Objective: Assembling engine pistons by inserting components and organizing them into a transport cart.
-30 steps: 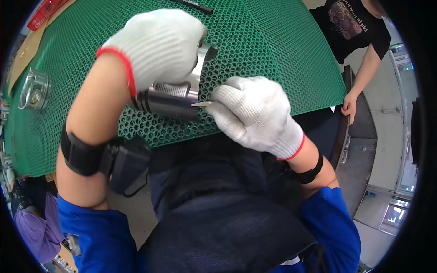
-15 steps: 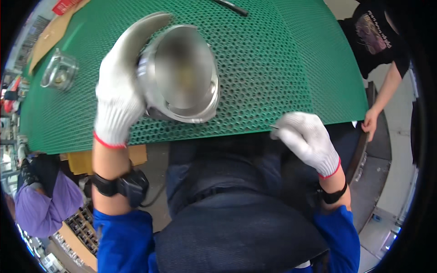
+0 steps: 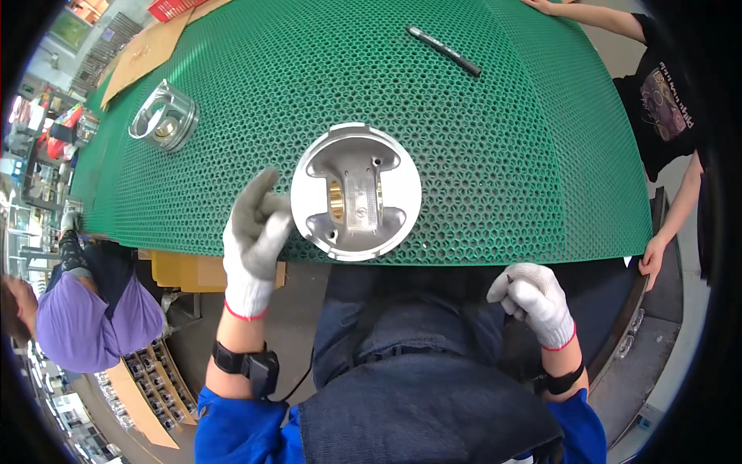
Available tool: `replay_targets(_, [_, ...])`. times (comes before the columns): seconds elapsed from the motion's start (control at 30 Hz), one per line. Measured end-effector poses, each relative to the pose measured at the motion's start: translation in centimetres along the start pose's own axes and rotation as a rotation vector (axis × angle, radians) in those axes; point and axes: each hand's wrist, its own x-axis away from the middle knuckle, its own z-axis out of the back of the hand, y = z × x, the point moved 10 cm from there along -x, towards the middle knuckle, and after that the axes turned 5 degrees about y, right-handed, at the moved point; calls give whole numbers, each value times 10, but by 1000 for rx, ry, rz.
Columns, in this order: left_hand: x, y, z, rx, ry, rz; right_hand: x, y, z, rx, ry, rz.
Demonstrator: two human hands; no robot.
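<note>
Silver piston (image 3: 359,193), green honeycomb mat (image 3: 495,170)

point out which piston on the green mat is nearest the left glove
The large round piston beside the left hand, hollow side up at the near edge of the green mat; the other piston sits farther off, upper left.

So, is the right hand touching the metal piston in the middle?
Apart. The head view shows the right hand well to the right of the piston, with green mat visible between them.

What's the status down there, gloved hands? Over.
Left hand open beside the piston; right hand curled by the green mat. Piston on mat, hollow side up. Black marker lying beyond.
</note>
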Motion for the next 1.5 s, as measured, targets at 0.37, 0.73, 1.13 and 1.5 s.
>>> replay_targets(0.37, [16, 123, -188, -1001, -419, -992, -30, -50, 6, 51, 143, 173])
replay_targets(0.73, [2, 128, -212, -1131, -341, -1031, -47, -95, -14, 379, 238, 507])
replay_targets(1.13, [-73, 78, -272, -1455, -852, -633, -35, -107, -15, 891, 385, 754])
replay_targets(1.5, [-73, 86, -271, -1463, -800, -690, -42, -151, -38, 1484, 78, 906])
